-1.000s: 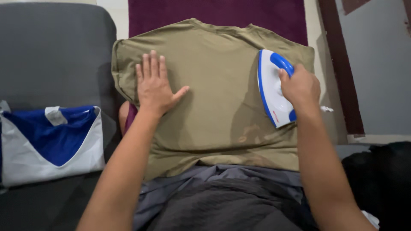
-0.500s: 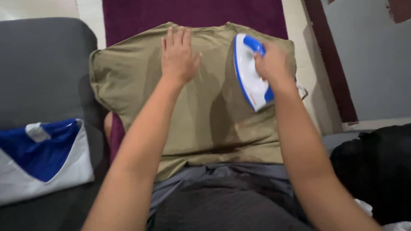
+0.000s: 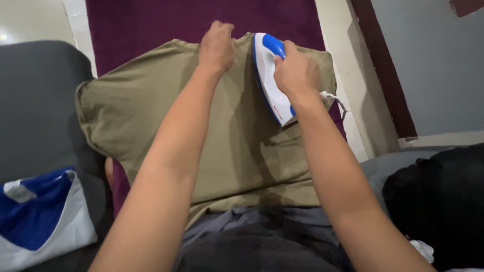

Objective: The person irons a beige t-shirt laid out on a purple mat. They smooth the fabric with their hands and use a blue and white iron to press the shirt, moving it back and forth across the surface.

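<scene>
One olive shirt (image 3: 151, 111) | one iron (image 3: 269, 80), right hand (image 3: 295, 73) clamped | left hand (image 3: 217, 45) pinching collar

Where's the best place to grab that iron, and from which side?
By the blue handle along the top of the iron, coming from above and its rear end. The soleplate lies face down on the shirt, and the right hand already wraps that handle this way.

Small red printed label (image 3: 277, 107) on white side of iron, near its rear; no packages, signs, screens.
</scene>
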